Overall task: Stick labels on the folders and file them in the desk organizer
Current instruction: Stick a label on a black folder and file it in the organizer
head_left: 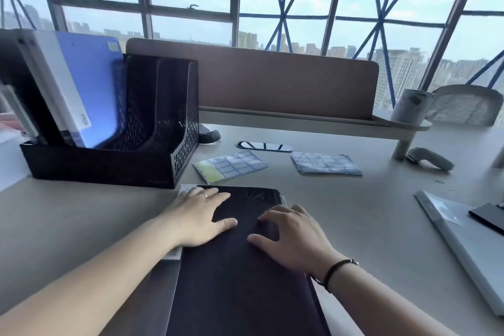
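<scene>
A dark folder (240,281) lies flat on the desk in front of me. My left hand (199,215) rests palm down on its upper left part, fingers spread. My right hand (289,234) presses on its middle with bent fingers. Neither hand grips anything. A black mesh desk organizer (114,169) stands at the left, with a blue folder (95,84) and a white one (54,73) standing in its left slots. Beyond the dark folder lie a label sheet (229,165) with some labels peeled off and a stack of label sheets (326,163).
A grey folder (463,243) with a black item on it lies at the right edge. A brown partition panel (259,82) on a shelf runs along the back, with a grey cup (413,105) on its right end. A grey controller (431,158) lies beneath.
</scene>
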